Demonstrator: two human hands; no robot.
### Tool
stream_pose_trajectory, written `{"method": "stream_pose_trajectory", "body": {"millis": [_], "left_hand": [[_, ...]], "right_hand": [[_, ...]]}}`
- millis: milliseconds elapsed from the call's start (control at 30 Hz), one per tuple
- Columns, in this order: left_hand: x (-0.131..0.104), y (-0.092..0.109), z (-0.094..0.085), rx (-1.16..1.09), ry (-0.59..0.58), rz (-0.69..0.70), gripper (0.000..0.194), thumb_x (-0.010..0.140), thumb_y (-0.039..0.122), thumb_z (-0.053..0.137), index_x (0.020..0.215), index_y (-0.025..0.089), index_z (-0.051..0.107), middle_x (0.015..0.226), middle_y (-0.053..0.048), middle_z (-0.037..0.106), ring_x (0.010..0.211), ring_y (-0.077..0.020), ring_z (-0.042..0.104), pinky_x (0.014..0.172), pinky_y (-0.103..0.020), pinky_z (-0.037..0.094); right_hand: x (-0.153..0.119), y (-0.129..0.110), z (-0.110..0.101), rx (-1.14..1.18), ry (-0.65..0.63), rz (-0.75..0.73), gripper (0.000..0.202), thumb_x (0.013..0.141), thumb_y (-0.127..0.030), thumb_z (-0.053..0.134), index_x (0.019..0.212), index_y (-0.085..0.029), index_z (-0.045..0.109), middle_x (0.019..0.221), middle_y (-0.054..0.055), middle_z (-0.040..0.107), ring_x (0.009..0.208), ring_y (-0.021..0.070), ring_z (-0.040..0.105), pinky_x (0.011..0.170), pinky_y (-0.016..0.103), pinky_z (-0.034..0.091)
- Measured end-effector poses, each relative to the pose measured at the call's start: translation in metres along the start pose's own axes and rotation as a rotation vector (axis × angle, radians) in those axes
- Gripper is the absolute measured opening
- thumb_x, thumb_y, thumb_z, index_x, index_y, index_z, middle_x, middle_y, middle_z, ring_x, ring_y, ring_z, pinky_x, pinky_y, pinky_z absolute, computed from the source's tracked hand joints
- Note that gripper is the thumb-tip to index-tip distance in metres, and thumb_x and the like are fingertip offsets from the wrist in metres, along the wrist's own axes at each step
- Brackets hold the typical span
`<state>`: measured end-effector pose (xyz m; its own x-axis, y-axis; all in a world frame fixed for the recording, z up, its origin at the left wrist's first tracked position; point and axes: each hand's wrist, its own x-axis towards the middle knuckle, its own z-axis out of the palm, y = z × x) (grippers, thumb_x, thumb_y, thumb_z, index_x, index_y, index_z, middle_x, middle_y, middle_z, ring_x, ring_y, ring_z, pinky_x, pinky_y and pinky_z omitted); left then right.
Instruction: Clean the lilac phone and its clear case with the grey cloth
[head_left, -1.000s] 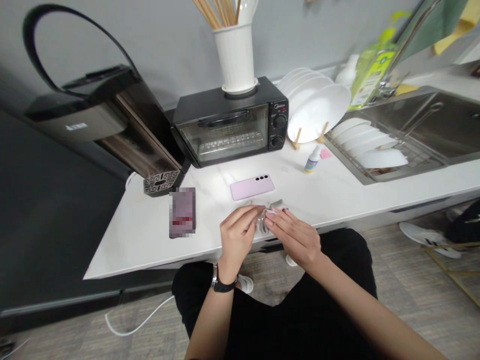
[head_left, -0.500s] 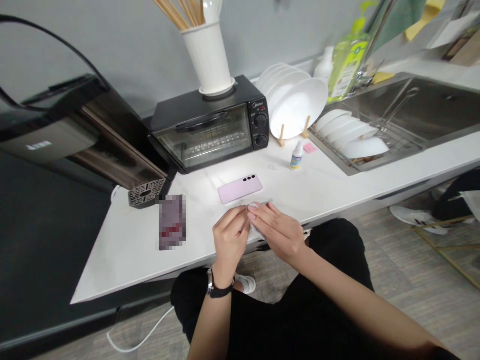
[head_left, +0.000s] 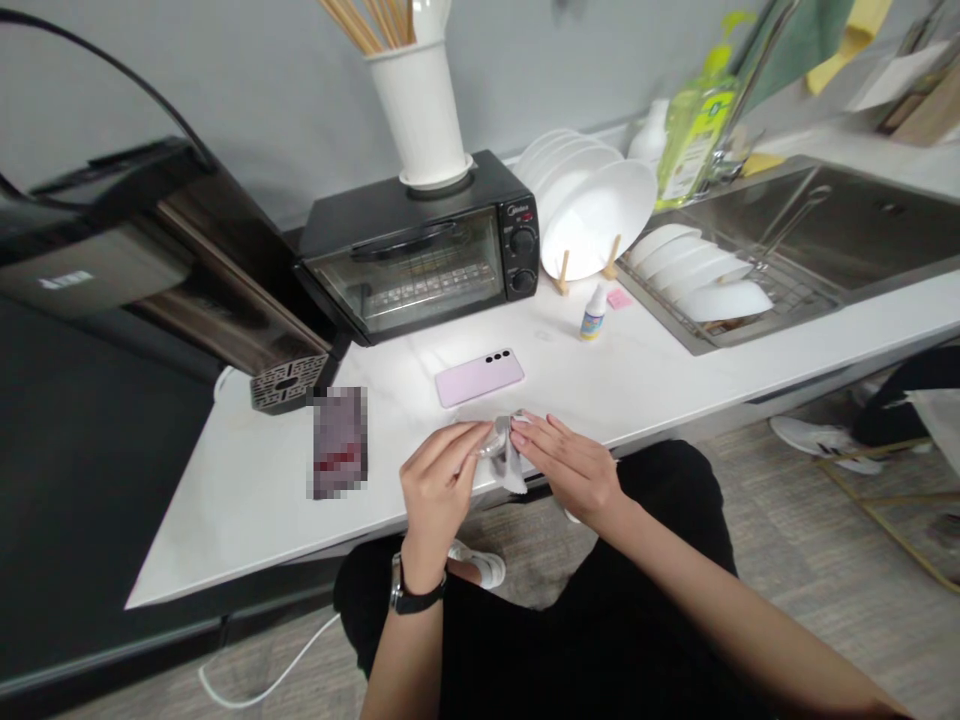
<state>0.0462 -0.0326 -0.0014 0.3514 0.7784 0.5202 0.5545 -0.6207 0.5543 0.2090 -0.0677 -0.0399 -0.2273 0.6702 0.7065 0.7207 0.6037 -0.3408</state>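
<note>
A small crumpled, whitish-grey wrapper (head_left: pixel 512 468) is stretched between my hands above the counter's front edge. It looks like thin plastic, with one loose end hanging down. My left hand (head_left: pixel 439 475), with a watch on its wrist, pinches the left side of it. On the other side, my right hand (head_left: pixel 566 465) grips it with the fingers pressed together. Just beyond my fingers a lilac phone (head_left: pixel 480 378) lies with its back up, its camera lenses at the upper right. A little white dropper bottle (head_left: pixel 593 314) stands upright farther right, beside a pink slip (head_left: pixel 619 299).
Behind the phone is a black toaster oven (head_left: pixel 420 255) with a white utensil holder (head_left: pixel 424 115) on top. A drinks machine (head_left: pixel 247 290) and a blurred-out packet (head_left: pixel 339 443) are on the left. White plates (head_left: pixel 600 215) and a sink (head_left: pixel 847 300) holding bowls are on the right.
My hands have moved apart, the left one shifting left. More of the wrapper now shows between them, pulled out, where before it was mostly covered by my fingers.
</note>
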Motion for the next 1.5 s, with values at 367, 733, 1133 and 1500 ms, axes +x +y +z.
{"method": "stream_pose_trajectory", "body": {"millis": [367, 733, 1133, 1500], "left_hand": [[0.0, 0.001, 0.006, 0.062, -0.001, -0.029, 0.022, 0.068, 0.009, 0.039, 0.082, 0.018, 0.054, 0.089, -0.003, 0.055, 0.084, -0.0142, 0.05, 0.074, -0.03, 0.042], [-0.004, 0.0, -0.004, 0.028, 0.03, -0.025, 0.031, 0.067, 0.009, 0.041, 0.093, 0.025, 0.05, 0.091, 0.001, 0.055, 0.084, -0.0134, 0.05, 0.075, -0.028, 0.043], [0.005, 0.009, 0.012, 0.138, -0.101, -0.015, 0.024, 0.067, 0.008, 0.039, 0.085, 0.018, 0.052, 0.092, -0.003, 0.054, 0.086, -0.0148, 0.048, 0.074, -0.029, 0.042], [-0.002, 0.01, -0.002, 0.045, -0.097, -0.031, 0.028, 0.069, 0.01, 0.039, 0.091, 0.024, 0.051, 0.092, 0.0, 0.053, 0.086, -0.013, 0.048, 0.077, -0.029, 0.04]], "right_hand": [[0.021, -0.023, 0.013, 0.106, 0.057, 0.047, 0.041, 0.071, -0.004, 0.033, 0.11, -0.016, 0.034, 0.113, 0.005, 0.037, 0.102, 0.021, 0.034, 0.088, 0.039, 0.032], [-0.008, -0.003, 0.015, 0.047, 0.099, -0.058, 0.037, 0.071, -0.009, 0.036, 0.107, -0.016, 0.038, 0.106, 0.005, 0.045, 0.098, 0.0215, 0.039, 0.083, 0.039, 0.036], [0.004, -0.019, 0.015, 0.092, 0.109, -0.063, 0.036, 0.072, -0.01, 0.037, 0.108, -0.016, 0.037, 0.107, 0.004, 0.044, 0.1, 0.0191, 0.036, 0.084, 0.039, 0.034], [-0.002, -0.009, 0.013, 0.117, 0.149, 0.081, 0.037, 0.071, -0.007, 0.031, 0.107, -0.016, 0.038, 0.109, 0.006, 0.042, 0.101, 0.02, 0.035, 0.084, 0.04, 0.033]]}}
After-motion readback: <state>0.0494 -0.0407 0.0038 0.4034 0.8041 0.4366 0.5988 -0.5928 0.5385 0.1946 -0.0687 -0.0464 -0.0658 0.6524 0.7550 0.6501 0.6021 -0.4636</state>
